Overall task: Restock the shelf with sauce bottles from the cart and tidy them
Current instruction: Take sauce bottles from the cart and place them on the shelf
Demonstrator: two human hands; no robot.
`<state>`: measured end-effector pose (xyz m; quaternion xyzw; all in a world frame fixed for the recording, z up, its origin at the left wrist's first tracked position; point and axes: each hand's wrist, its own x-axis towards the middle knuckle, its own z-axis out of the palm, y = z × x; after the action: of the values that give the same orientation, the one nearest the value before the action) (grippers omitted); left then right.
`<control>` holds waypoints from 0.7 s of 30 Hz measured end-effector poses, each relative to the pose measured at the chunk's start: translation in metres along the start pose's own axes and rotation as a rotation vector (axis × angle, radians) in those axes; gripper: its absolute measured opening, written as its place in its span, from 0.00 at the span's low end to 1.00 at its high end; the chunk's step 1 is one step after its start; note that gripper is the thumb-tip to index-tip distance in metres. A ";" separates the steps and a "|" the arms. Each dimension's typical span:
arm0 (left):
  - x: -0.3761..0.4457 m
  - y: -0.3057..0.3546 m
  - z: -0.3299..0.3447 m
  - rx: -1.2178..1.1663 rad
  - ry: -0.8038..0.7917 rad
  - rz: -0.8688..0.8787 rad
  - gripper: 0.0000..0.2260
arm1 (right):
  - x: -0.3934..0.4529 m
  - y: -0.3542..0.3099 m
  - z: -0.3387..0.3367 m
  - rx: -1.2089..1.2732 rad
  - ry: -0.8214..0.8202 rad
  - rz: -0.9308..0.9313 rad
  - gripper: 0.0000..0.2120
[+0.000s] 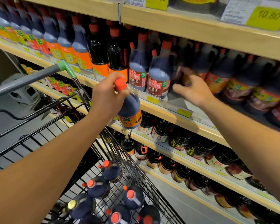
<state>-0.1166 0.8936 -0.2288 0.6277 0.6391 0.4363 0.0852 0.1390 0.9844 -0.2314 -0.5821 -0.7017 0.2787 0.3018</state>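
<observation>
A dark sauce bottle [130, 109] with a red cap and an orange label is held by its neck in the left hand [107, 96], the fingers curled round the top just below the cap. It is carried upright, slightly tilted, in front of the shelf edge [168, 109] and above the wire cart [81, 159]. Below those fingers, more red-capped bottles [113, 191] are seen standing in the cart basket. Beyond the fingertips of the left hand, two bottles with dark red labels [149, 75] stand at the front of the shelf. To the right of them a gap is left on the shelf board, and there the right hand [192, 89] is stretched in, its fingers bent toward a blurred bottle [182, 75] set further back; whether that bottle is actually gripped cannot be told because of the blur. Farther right of these fingers, a row of bottles with orange and yellow labels [233, 84] is ranged. To the left, past the left hand, the cart handle [31, 80] with its green end piece is seen.
</observation>
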 end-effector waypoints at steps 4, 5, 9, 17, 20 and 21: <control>-0.001 0.032 0.000 -0.104 -0.046 0.021 0.10 | -0.058 0.070 -0.014 -0.407 -0.094 -0.065 0.34; -0.001 0.042 0.001 -0.123 -0.044 0.055 0.10 | -0.066 0.085 -0.019 -0.470 -0.091 -0.072 0.35; -0.002 0.087 0.011 -0.151 0.029 0.214 0.10 | -0.089 0.124 -0.028 -0.773 -0.063 -0.079 0.36; -0.004 0.140 0.069 -0.174 -0.027 0.306 0.15 | -0.101 0.143 -0.026 -0.877 0.008 -0.085 0.39; 0.009 0.138 0.095 -0.136 -0.046 0.278 0.15 | -0.100 0.146 -0.024 -0.866 0.039 -0.100 0.39; 0.014 0.136 0.102 -0.129 -0.050 0.271 0.15 | -0.100 0.147 -0.024 -0.864 0.047 -0.104 0.39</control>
<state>0.0470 0.9289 -0.1940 0.7121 0.5169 0.4680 0.0817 0.2661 0.9116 -0.3343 -0.6250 -0.7752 -0.0692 0.0599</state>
